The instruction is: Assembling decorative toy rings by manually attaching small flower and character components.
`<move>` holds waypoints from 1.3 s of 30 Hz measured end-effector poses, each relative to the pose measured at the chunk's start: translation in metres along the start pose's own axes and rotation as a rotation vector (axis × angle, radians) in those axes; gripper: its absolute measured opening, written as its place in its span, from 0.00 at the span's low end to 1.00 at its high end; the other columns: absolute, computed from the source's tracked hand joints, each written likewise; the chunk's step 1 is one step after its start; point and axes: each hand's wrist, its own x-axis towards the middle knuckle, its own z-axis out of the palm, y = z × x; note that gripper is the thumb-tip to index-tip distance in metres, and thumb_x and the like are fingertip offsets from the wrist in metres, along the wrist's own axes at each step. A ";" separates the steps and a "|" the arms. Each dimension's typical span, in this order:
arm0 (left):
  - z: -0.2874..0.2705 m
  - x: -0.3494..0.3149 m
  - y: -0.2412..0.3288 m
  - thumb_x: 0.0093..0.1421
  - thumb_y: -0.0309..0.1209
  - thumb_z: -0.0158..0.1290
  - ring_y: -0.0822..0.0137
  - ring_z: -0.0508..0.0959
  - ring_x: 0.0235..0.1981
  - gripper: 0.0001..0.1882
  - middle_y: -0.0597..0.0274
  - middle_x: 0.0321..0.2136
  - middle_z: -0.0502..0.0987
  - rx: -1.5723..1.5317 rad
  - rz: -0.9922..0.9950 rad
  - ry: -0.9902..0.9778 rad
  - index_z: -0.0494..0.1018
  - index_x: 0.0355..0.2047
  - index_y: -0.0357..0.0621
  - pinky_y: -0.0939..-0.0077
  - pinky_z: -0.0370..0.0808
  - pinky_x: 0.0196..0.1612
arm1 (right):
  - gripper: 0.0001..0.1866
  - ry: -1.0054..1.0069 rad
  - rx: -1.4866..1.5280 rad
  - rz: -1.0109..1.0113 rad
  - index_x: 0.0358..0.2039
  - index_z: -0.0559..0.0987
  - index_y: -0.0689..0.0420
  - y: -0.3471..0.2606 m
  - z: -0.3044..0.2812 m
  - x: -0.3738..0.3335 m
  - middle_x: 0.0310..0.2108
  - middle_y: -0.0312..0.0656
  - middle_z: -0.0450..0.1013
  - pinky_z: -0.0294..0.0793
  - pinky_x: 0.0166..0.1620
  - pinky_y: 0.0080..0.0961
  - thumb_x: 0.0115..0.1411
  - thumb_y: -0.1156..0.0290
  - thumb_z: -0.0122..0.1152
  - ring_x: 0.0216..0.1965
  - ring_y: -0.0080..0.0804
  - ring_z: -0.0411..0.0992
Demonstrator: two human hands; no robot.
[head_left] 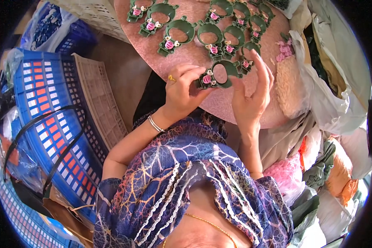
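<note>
My left hand (184, 84) pinches a dark green plastic ring-shaped piece (233, 68) by its left end, between thumb and fingers. That piece has a round opening and a small pink and white ornament beside it. Around the piece's right edge, my right hand (254, 89) is spread, index finger stretched up and thumb close to the rim; whether the thumb touches it I cannot tell. Several similar green pieces, among them one (191, 31) up and to the left, lie beyond my hands on the round pink table (213, 106), each with pink and white ornaments.
Small pink parts (284, 51) and a heap of tiny cream pieces (288, 89) lie at the table's right. Plastic bags (339, 97) crowd that side. On my left stand a blue plastic basket (49, 103) with black straps and a beige crate (97, 95).
</note>
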 end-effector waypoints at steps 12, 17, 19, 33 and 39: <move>-0.013 -0.003 0.005 0.44 0.22 0.67 0.52 0.74 0.45 0.31 0.51 0.46 0.74 0.012 0.080 -0.156 0.62 0.46 0.40 0.57 0.73 0.47 | 0.36 0.016 0.036 0.220 0.62 0.64 0.55 -0.021 0.032 -0.023 0.54 0.50 0.63 0.57 0.54 0.43 0.51 0.73 0.64 0.53 0.47 0.61; -0.008 -0.003 0.007 0.42 0.25 0.70 0.53 0.72 0.45 0.33 0.53 0.40 0.73 0.138 0.079 -0.070 0.64 0.47 0.40 0.60 0.69 0.48 | 0.28 0.107 -0.152 0.253 0.56 0.67 0.61 0.025 0.006 -0.020 0.54 0.49 0.66 0.55 0.60 0.39 0.53 0.81 0.54 0.57 0.45 0.62; -0.011 0.001 0.013 0.41 0.26 0.70 0.53 0.72 0.43 0.34 0.52 0.40 0.72 0.212 0.053 -0.101 0.65 0.47 0.41 0.59 0.67 0.47 | 0.22 0.093 -0.267 0.374 0.52 0.71 0.60 0.048 -0.015 -0.025 0.48 0.48 0.70 0.59 0.58 0.38 0.54 0.80 0.55 0.53 0.44 0.65; -0.022 -0.004 0.020 0.39 0.46 0.70 0.57 0.70 0.45 0.38 0.60 0.39 0.72 0.310 -0.007 -0.204 0.65 0.46 0.43 0.59 0.58 0.52 | 0.07 0.242 -0.315 0.286 0.36 0.82 0.60 0.083 -0.026 -0.025 0.38 0.43 0.78 0.71 0.48 0.28 0.55 0.78 0.63 0.42 0.35 0.74; -0.024 -0.003 0.013 0.45 0.45 0.67 0.58 0.70 0.50 0.34 0.61 0.48 0.73 0.318 0.093 -0.210 0.67 0.49 0.46 0.60 0.59 0.53 | 0.09 0.245 -0.272 0.294 0.37 0.81 0.57 0.085 -0.022 -0.016 0.41 0.41 0.77 0.64 0.54 0.32 0.54 0.79 0.60 0.45 0.39 0.72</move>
